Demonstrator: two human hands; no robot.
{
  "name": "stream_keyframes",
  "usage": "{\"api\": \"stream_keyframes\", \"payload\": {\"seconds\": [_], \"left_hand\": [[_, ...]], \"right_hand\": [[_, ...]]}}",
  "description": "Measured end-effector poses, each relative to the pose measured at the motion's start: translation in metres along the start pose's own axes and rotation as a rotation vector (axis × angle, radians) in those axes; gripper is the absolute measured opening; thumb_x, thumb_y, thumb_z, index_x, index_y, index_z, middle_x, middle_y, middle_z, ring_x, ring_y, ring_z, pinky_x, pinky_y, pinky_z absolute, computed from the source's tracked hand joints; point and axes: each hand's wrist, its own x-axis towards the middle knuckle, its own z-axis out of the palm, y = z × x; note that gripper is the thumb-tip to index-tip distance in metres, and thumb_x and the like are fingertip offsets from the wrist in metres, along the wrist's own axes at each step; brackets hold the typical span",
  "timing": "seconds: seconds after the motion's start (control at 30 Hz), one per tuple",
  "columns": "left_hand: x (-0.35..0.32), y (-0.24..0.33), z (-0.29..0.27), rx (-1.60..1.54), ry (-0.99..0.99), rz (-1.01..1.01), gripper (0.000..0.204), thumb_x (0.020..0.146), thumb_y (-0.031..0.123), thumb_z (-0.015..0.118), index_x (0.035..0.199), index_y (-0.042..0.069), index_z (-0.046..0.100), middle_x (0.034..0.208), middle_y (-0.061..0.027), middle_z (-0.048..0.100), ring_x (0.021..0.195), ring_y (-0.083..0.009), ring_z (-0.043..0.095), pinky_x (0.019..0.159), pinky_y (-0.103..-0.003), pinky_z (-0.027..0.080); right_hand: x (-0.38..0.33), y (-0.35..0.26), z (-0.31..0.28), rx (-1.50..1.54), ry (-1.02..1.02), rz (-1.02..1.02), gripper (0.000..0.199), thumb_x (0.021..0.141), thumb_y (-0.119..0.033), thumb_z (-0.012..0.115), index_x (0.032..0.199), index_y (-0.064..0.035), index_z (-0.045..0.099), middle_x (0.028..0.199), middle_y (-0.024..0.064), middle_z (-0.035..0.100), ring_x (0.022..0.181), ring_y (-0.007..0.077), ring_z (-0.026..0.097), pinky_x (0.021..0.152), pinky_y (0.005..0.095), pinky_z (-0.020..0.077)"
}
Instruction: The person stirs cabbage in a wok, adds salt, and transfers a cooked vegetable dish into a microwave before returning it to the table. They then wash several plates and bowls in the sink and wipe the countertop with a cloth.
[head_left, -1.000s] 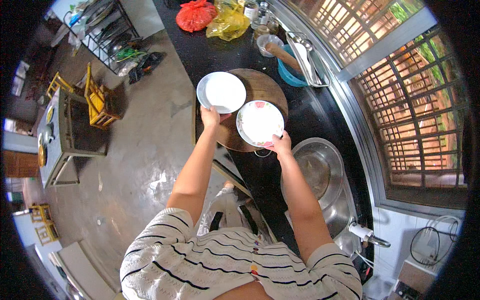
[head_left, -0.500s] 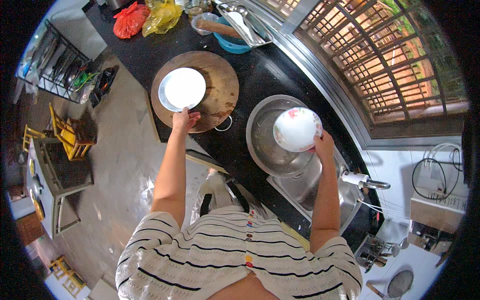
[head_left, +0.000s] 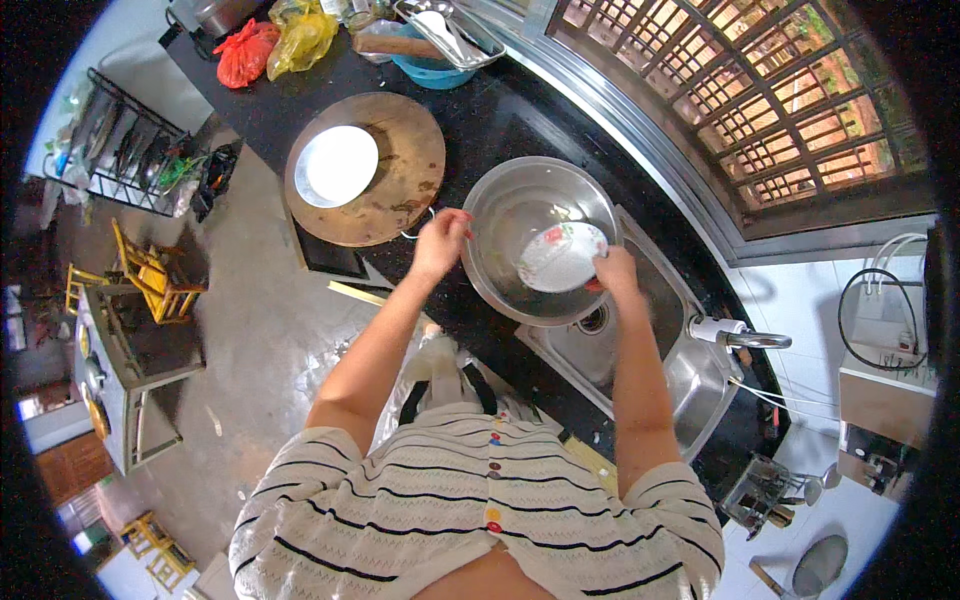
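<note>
Down below the head camera, the right hand (head_left: pixel 613 272) holds a small white plate with a red flower print (head_left: pixel 560 256). Its fingers pinch the plate's near edge, so the plate hangs tilted inside the big steel bowl (head_left: pixel 500 205). Held that way, the plate's face stays free and any drips should land in the bowl.

The left hand (head_left: pixel 440 240) is curled on the bowl's left rim. It looks like it keeps the bowl from sliding, because the bowl sits partly on the dark bench (head_left: pixel 480 110) and partly over the sink (head_left: pixel 690 370).

To the left, a plain white plate (head_left: pixel 338 165) lies flat on a round wooden board (head_left: pixel 400 190), well apart from the bowl. No hand touches it.

A tap (head_left: pixel 735 335) sticks out at the right of the sink. I cannot tell if water runs.

At the far end of the bench are a blue tub with a metal tray on top (head_left: pixel 440 40), a red bag (head_left: pixel 243 52) and a yellow bag (head_left: pixel 300 35). On the floor stands a yellow chair (head_left: pixel 150 275).
</note>
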Motion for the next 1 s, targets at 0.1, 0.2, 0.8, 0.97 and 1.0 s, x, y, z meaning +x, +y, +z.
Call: {"api": "stream_keyframes", "payload": {"seconds": [0.1,0.2,0.8,0.97,1.0], "left_hand": [[-0.009,0.013,0.049,0.240,-0.172,-0.004,0.023,0.095,0.019,0.053,0.107,0.003,0.063,0.089,-0.0085,0.068,0.079,-0.0136,0.064,0.071,-0.029,0.052],[0.000,-0.001,0.096,0.555,-0.348,0.269,0.030,0.087,0.016,0.060,0.118,0.014,0.061,0.118,-0.0167,0.059,0.107,-0.0275,0.060,0.091,-0.037,0.048],[0.050,-0.034,0.128,1.234,-0.806,0.541,0.064,0.092,0.046,0.042,0.145,0.011,0.032,0.155,-0.0072,0.018,0.143,-0.0263,0.015,0.113,-0.054,0.006],[0.051,-0.048,0.150,1.246,-0.303,0.606,0.068,0.089,0.047,0.045,0.146,0.014,0.030,0.154,-0.0060,0.021,0.143,-0.0285,0.015,0.115,-0.049,0.004],[0.046,-0.047,0.160,1.257,-0.343,0.637,0.068,0.089,0.047,0.046,0.145,0.014,0.031,0.154,-0.0060,0.020,0.143,-0.0290,0.015,0.115,-0.049,0.003]], "right_hand": [[0.018,0.013,0.037,0.222,-0.030,0.004,0.031,0.077,-0.025,0.060,0.095,0.0000,0.066,0.091,0.0241,0.065,0.087,0.0403,0.063,0.078,0.0456,0.0488],[0.043,0.051,0.095,0.459,-0.028,-0.046,0.033,0.080,-0.027,0.059,0.101,-0.0017,0.064,0.094,0.0231,0.065,0.090,0.0390,0.062,0.079,0.0449,0.0475],[0.035,0.025,0.107,0.407,0.200,-0.065,0.030,0.095,-0.027,0.045,0.100,-0.0005,0.058,0.090,0.0240,0.063,0.085,0.0431,0.059,0.076,0.0479,0.0459],[0.039,0.012,0.108,0.458,0.201,-0.070,0.028,0.094,-0.027,0.047,0.097,-0.0009,0.056,0.089,0.0251,0.063,0.084,0.0445,0.059,0.074,0.0497,0.0453],[0.042,0.015,0.110,0.452,0.199,-0.081,0.028,0.094,-0.027,0.047,0.099,-0.0010,0.056,0.090,0.0252,0.063,0.085,0.0445,0.059,0.074,0.0500,0.0452]]}}
